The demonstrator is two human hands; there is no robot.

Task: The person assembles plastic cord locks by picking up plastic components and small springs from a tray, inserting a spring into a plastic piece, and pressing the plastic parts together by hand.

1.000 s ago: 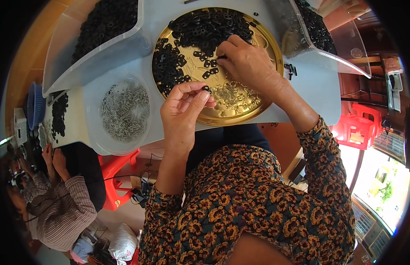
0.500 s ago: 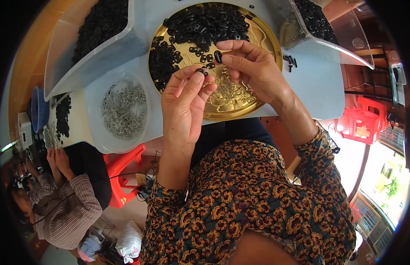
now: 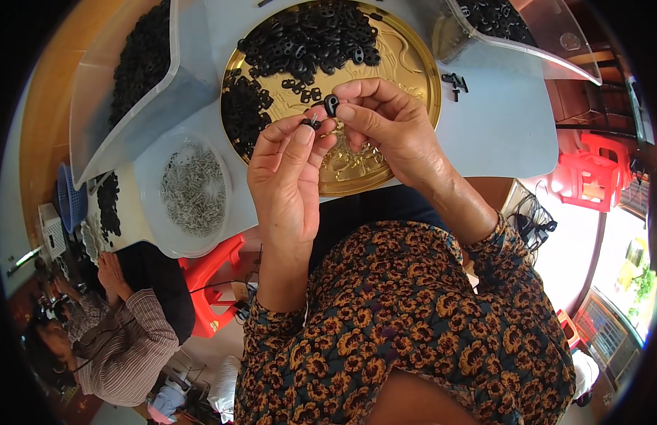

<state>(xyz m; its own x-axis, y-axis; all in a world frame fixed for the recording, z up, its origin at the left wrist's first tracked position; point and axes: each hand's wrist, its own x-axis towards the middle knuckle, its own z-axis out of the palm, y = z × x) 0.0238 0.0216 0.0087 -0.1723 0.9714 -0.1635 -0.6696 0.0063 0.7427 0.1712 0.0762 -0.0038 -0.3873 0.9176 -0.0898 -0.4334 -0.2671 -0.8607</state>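
Note:
Between thumb and fingertips, my left hand (image 3: 289,166) pinches a small black plastic piece (image 3: 311,123), with a thin silvery metal bit, perhaps a spring, sticking up from it. My right hand (image 3: 395,120) holds a black oval plastic piece (image 3: 332,105) with openings in it, tilted just above and right of the other piece. The two pieces are close together over a round gold tray (image 3: 406,53). On the tray lie a large heap of black oval pieces (image 3: 307,35), a heap of smaller black pieces (image 3: 245,110) at left, and silvery bits near its front.
A white bowl (image 3: 158,237) of small silvery metal parts stands left of the tray. Clear bins (image 3: 174,71) with black pieces flank it. Several black bits (image 3: 456,83) lie at right. At left another person's hands (image 3: 112,275) work. Red stools (image 3: 590,177) stand by the table.
Both hands have shifted slightly left with their pieces, as has the whole view. The oval piece in my right hand has turned, now showing its openings, and the metal bit shows more clearly.

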